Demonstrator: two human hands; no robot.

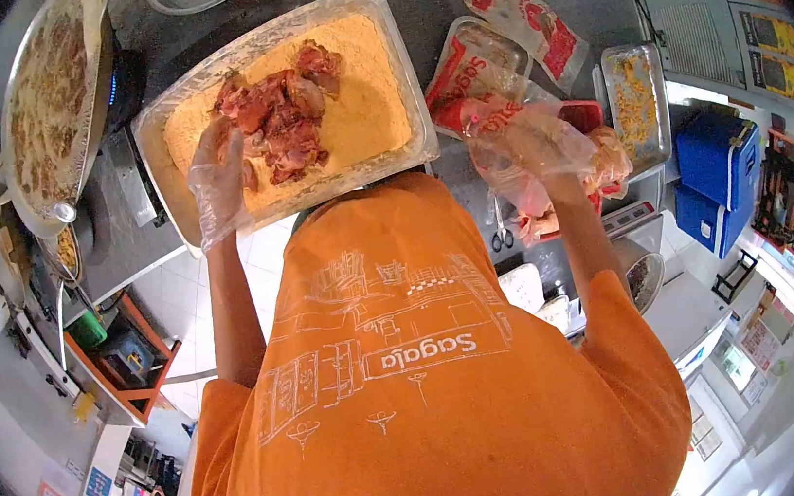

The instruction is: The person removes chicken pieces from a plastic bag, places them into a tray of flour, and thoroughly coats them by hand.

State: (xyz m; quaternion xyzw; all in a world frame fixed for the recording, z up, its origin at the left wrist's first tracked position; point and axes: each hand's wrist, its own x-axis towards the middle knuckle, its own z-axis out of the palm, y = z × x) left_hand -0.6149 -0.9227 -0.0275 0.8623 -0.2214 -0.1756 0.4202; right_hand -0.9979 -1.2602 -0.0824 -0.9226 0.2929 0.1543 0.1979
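My left hand (218,175), in a clear plastic glove, is at the near left of a large plastic tub (414,99). Its fingers are apart and close to a heap of raw, reddish meat pieces (280,119). The heap lies on orange-yellow powder (369,129) spread inside the tub. My right hand (536,139), also gloved, is over a printed plastic bag (480,113) and raw meat (610,160) on the right. Glove and blur hide whether its fingers grip anything.
A big pan (57,101) of brown, bubbly liquid sits over a blue flame at left. Scissors (501,234) lie near the counter's front edge. Another red-and-clear bag (533,27) and a crumb-strewn tray (636,108) are at right. Blue coolers (715,163) stand beyond.
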